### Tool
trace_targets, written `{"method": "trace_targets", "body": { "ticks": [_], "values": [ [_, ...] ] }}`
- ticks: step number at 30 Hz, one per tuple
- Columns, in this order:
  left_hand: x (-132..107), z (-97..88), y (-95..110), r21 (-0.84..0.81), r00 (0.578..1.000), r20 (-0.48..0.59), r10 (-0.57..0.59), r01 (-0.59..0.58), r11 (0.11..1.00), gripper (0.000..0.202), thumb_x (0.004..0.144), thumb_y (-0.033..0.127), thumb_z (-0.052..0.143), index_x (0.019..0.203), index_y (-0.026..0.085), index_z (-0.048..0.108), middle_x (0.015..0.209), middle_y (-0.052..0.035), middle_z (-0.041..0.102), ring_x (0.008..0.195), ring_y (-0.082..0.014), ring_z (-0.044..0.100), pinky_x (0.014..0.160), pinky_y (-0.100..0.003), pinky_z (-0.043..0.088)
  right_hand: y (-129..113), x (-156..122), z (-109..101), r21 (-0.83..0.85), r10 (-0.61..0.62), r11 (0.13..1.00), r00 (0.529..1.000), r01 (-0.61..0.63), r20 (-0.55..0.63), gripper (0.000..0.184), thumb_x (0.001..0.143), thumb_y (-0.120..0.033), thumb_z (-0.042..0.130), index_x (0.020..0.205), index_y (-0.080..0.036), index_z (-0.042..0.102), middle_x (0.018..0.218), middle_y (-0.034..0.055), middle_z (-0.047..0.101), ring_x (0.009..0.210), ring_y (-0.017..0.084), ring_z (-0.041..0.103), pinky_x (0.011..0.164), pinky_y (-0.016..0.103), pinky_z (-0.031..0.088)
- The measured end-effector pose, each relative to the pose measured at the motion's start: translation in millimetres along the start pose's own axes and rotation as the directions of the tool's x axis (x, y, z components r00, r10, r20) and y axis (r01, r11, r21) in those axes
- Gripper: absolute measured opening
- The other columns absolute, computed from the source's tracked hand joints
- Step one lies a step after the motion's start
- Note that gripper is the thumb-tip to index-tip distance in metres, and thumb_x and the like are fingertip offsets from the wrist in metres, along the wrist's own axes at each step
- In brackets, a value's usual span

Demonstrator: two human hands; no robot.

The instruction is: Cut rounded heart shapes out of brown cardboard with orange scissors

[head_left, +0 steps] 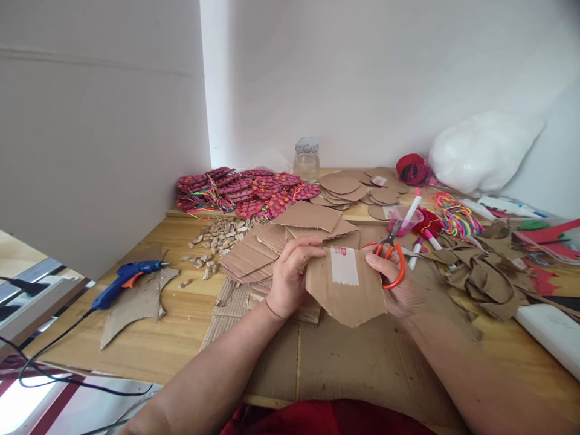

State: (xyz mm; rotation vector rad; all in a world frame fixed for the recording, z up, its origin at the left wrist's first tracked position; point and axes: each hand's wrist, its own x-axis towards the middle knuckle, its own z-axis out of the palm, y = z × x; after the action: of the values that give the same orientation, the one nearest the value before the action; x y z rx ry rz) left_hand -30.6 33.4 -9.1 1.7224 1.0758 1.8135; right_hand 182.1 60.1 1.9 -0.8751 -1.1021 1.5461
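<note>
Between my two hands is a flat piece of cardboard [347, 302], pointed at its lower edge, with a strip of white tape and red print near the top. My left hand [294, 275] pinches its left side. On the other side my right hand [396, 287] presses the cardboard's upper right corner with the thumb. The same hand carries orange-handled scissors [399, 266], their dark blades pointing up and away. Behind my left hand lies a pile of cut cardboard pieces [251, 254].
A blue glue gun [122, 284] rests on a cardboard scrap at left, its cable trailing. Shell-like bits [222, 235], patterned red pieces [254, 190], cardboard discs [344, 183] and a jar [307, 160] stand behind. To the right are curled offcuts [484, 278], markers [414, 254] and yarn [455, 214].
</note>
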Motion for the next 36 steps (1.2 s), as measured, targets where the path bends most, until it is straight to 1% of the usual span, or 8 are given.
{"method": "trace_targets", "body": {
  "ticks": [2,4,7,10,13,23,28,36],
  "values": [
    [1.9,0.7,-4.2,-0.03,0.998,-0.037,-0.043,0.042,0.999,0.02,0.094,0.029,0.065,0.113,0.024,0.072,0.111,-0.0089,0.073,0.105,-0.0216,0.068,0.093,-0.036,0.054,0.9,2.5,-1.6,-0.029,-0.055,0.998,0.998,0.054,-0.027,0.023,0.076,-0.043,0.081,0.079,-0.024,0.07,0.073,-0.0009,0.063,0.065,0.017,0.059,0.059,0.03,0.047],
    [4.1,0.5,-6.6,-0.166,0.977,-0.028,-0.21,0.203,0.965,0.028,0.099,0.034,0.059,0.123,0.023,0.067,0.102,-0.007,0.073,0.089,-0.0168,0.068,0.079,-0.029,0.055,1.6,4.0,-3.6,-0.057,-0.095,0.994,0.994,0.092,-0.057,0.022,0.075,-0.044,0.082,0.078,-0.025,0.071,0.072,-0.0012,0.063,0.063,0.017,0.057,0.056,0.03,0.045],
    [7.3,-1.4,-6.2,-0.376,0.873,0.097,-0.479,0.477,0.794,0.036,0.096,0.045,0.062,0.121,0.021,0.071,0.086,-0.0033,0.071,0.068,-0.0117,0.062,0.061,-0.022,0.048,3.1,4.5,-6.8,-0.146,-0.145,0.98,0.987,0.134,-0.072,0.019,0.075,-0.043,0.084,0.079,-0.027,0.073,0.072,-0.0003,0.063,0.062,0.018,0.056,0.055,0.032,0.043],
    [9.3,-3.1,-4.5,-0.455,0.809,0.25,-0.532,0.583,0.673,0.04,0.083,0.04,0.079,0.117,0.02,0.073,0.095,-0.0051,0.075,0.081,-0.0147,0.067,0.074,-0.024,0.052,6.4,4.8,-9.7,-0.245,-0.198,0.955,0.975,0.169,-0.099,0.018,0.077,-0.044,0.084,0.081,-0.029,0.076,0.074,0.0018,0.066,0.065,0.021,0.057,0.055,0.034,0.043],
    [9.8,-3.4,-4.2,-0.435,0.82,0.303,-0.485,0.572,0.695,0.044,0.073,0.029,0.088,0.113,0.018,0.073,0.102,-0.0067,0.076,0.091,-0.017,0.068,0.084,-0.027,0.052,10.3,5.9,-10.9,-0.267,-0.226,0.946,0.965,0.185,-0.131,0.018,0.076,-0.045,0.086,0.08,-0.03,0.076,0.079,0.0026,0.069,0.068,0.022,0.06,0.059,0.036,0.047],
    [9.7,-3.3,-4.9,-0.373,0.836,0.273,-0.476,0.549,0.748,0.039,0.076,0.032,0.085,0.109,0.018,0.071,0.086,-0.0019,0.072,0.076,-0.0116,0.064,0.073,-0.022,0.049,12.7,7.0,-4.0,-0.211,-0.189,0.965,0.968,0.152,-0.164,0.024,0.07,-0.045,0.089,0.075,-0.025,0.076,0.077,0.0007,0.068,0.067,0.016,0.057,0.059,0.029,0.045],
    [9.0,-2.4,-2.6,-0.323,0.822,0.213,-0.529,0.57,0.756,0.033,0.077,0.039,0.084,0.097,0.016,0.072,0.08,-0.0018,0.07,0.069,-0.0108,0.061,0.067,-0.022,0.047,15.1,5.0,-5.5,-0.256,-0.173,0.957,0.978,0.139,-0.116,0.021,0.075,-0.045,0.085,0.078,-0.026,0.076,0.076,0.0002,0.066,0.067,0.016,0.055,0.059,0.029,0.044],
    [11.0,-2.7,0.2,-0.186,0.851,0.102,-0.515,0.525,0.831,0.03,0.083,0.046,0.076,0.086,0.016,0.071,0.075,-0.0004,0.066,0.067,-0.0109,0.055,0.064,-0.023,0.043,15.7,2.8,-3.1,-0.298,-0.176,0.944,0.981,0.144,-0.083,0.021,0.076,-0.045,0.084,0.075,-0.026,0.074,0.072,-0.0001,0.061,0.065,0.016,0.052,0.057,0.029,0.042]
  ]
}}
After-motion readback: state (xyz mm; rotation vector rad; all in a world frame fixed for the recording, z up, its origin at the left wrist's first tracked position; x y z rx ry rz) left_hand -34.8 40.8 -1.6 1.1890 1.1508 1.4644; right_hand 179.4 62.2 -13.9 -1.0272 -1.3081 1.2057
